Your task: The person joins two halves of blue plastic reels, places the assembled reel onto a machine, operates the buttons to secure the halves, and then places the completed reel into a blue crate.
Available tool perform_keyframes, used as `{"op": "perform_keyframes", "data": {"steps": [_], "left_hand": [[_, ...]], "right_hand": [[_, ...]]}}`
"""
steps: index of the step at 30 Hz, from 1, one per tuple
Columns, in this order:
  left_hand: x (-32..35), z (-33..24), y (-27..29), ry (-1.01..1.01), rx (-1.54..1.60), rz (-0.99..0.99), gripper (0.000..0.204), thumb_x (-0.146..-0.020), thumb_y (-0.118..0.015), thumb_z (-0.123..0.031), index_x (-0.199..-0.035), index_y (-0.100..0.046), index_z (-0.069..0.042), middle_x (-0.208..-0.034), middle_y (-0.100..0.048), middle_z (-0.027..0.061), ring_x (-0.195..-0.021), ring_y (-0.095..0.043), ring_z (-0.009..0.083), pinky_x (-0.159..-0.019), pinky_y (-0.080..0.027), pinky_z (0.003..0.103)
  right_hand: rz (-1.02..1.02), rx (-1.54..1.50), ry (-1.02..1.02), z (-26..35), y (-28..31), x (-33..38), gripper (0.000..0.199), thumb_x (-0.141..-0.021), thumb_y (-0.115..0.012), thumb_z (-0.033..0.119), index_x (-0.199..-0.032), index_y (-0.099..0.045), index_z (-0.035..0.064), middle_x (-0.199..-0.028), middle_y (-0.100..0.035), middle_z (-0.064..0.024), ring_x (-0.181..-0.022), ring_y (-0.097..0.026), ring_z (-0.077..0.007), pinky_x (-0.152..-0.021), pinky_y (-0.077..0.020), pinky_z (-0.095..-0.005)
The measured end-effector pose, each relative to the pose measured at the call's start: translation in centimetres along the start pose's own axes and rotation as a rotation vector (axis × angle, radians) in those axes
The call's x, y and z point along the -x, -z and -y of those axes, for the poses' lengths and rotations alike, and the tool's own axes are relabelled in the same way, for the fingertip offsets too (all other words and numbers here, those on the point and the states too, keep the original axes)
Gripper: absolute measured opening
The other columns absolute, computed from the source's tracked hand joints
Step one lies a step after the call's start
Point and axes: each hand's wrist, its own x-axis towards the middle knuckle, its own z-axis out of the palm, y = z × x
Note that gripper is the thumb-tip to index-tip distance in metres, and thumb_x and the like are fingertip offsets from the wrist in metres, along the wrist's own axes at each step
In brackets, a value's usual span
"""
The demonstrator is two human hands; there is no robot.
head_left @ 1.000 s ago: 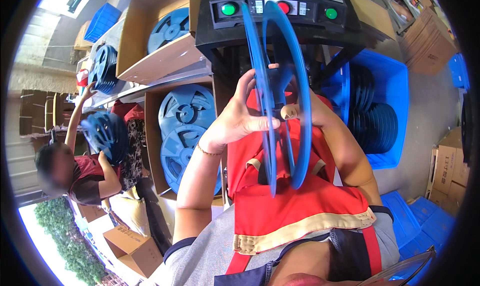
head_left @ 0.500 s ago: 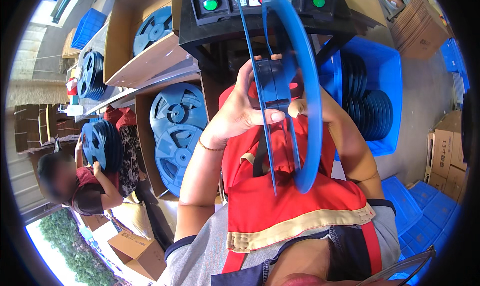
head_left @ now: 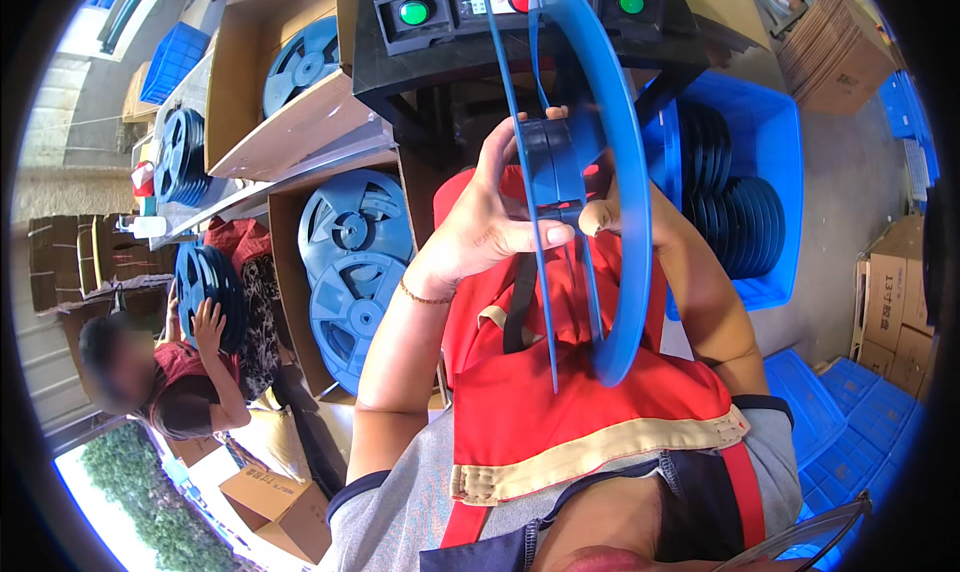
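Before my chest stands a large blue plastic reel, seen nearly edge-on, with two round flanges and a hub between them. My left hand grips it from the left, its thumb and fingers reaching round the left flange at the hub. From the right, my right hand holds the other side; its thumb shows beside the hub, while the flange hides most of its fingers. The reel's top edge overlaps a black machine panel with green and red buttons.
Left of me, an open cardboard box holds blue reels. A blue crate at right contains several dark reel discs. Far left, a co-worker handles a stack of blue reels. Blue crates stand lower right.
The reel and both my hands have barely moved. The co-worker's near hand has shifted up onto the face of their reel stack, and that stack has moved slightly right.
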Motion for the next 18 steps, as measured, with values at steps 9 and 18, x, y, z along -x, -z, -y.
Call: {"op": "perform_keyframes", "data": {"steps": [9,18], "left_hand": [[-0.1,-0.2,-0.8,0.080,0.066,-0.011,0.113,-0.072,-0.086,-0.011,-0.152,-0.007,-0.011,-0.150,-0.028,0.0164,-0.116,-0.059,0.0257,-0.089,-0.056,0.036],[-1.2,1.9,-1.2,0.007,0.038,0.032,0.120,-0.068,-0.089,-0.026,-0.152,-0.006,-0.007,-0.149,-0.031,0.0221,-0.132,-0.045,0.0333,-0.099,-0.050,0.042]], "right_hand": [[-0.020,0.094,0.069,-1.7,0.9,0.1,0.124,-0.047,-0.087,0.052,-0.148,-0.031,0.0094,-0.135,-0.051,-0.0126,-0.127,-0.048,-0.0238,-0.104,-0.0420,-0.0366],[0.004,-0.082,0.020,-1.6,1.6,0.5,0.109,-0.065,-0.089,0.032,-0.152,-0.025,0.0147,-0.144,-0.042,-0.0116,-0.123,-0.051,-0.0225,-0.100,-0.0447,-0.0353]]}}
